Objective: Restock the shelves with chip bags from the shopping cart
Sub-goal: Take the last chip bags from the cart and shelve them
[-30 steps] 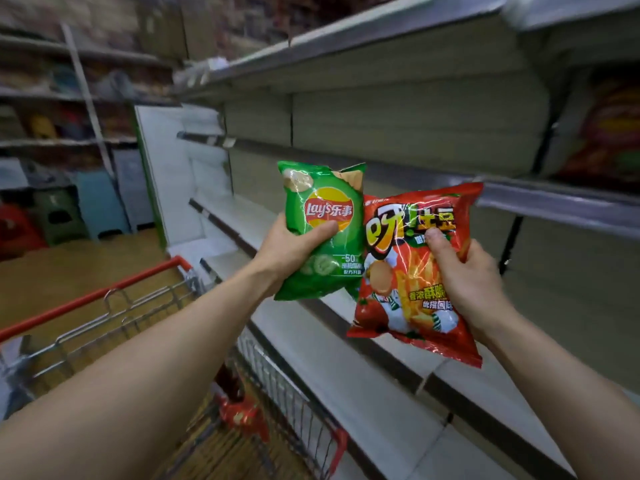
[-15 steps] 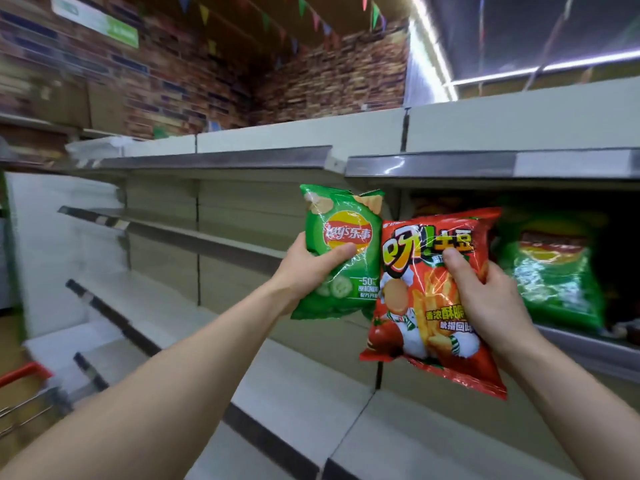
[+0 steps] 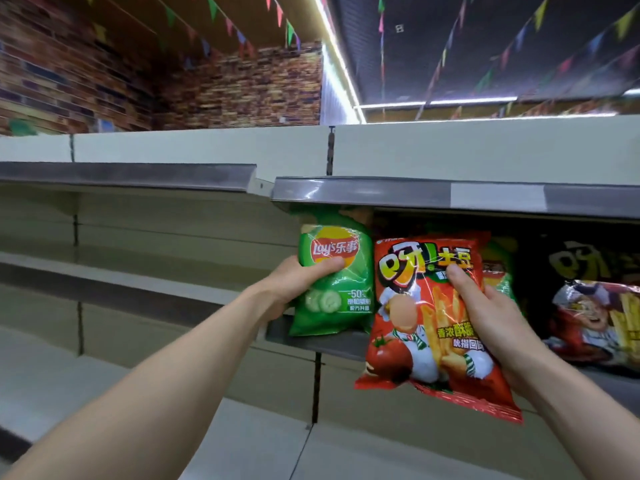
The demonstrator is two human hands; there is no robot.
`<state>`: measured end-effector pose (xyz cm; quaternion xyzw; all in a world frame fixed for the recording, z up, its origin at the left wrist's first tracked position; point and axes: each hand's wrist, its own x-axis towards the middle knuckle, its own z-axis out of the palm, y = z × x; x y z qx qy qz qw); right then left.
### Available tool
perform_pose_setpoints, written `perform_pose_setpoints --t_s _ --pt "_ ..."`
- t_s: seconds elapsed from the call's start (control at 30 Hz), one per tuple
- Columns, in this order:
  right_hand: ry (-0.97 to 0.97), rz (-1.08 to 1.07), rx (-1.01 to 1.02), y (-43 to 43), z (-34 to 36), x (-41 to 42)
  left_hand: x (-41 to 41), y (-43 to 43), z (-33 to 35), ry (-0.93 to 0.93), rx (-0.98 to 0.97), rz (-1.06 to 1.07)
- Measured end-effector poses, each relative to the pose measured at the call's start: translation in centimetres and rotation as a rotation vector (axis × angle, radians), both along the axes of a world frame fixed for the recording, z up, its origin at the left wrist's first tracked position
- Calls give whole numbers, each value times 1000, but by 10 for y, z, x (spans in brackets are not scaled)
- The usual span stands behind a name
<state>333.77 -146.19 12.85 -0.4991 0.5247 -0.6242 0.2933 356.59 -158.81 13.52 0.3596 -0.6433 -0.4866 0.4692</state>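
Note:
My left hand (image 3: 294, 282) grips a green Lay's chip bag (image 3: 332, 289) upright, its bottom at the left end of a grey shelf (image 3: 332, 344) and its top just under the shelf above (image 3: 381, 192). My right hand (image 3: 485, 317) holds a red tomato-flavour chip bag (image 3: 426, 327) in front of the same shelf, to the right of the green one, hanging below the shelf edge. The cart is out of view.
Stocked on the shelf behind and to the right are another green bag (image 3: 498, 268) and a dark bag with a red bag in front (image 3: 595, 317). The shelves to the left (image 3: 121, 282) hold nothing I can see. A lower shelf board (image 3: 242, 445) juts out beneath my arms.
My view has swung up and right, away from the cart. Both hands have carried their bags closer to the shelf, and the green bag now reaches its left end.

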Motion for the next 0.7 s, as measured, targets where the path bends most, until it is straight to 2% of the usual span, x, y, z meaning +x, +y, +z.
perform_pose_setpoints --t_s 0.1,0.33,0.43,0.5,0.63,0.7 --pt "-28 18 17 4 3 -2 0 -18 4 18 111 -140" --pt "42 -16 65 5 9 -2 7 -56 13 -59 230 -463" --pt "51 -10 67 9 11 4 10 -71 11 -145 295 -370" --pt "57 -1 64 10 12 8 4 -79 9 -133 326 -283" --pt "53 8 70 7 14 18 -31 -79 12 -76 289 -242" --pt "46 10 73 4 16 21 -45 -78 16 -31 203 -188"
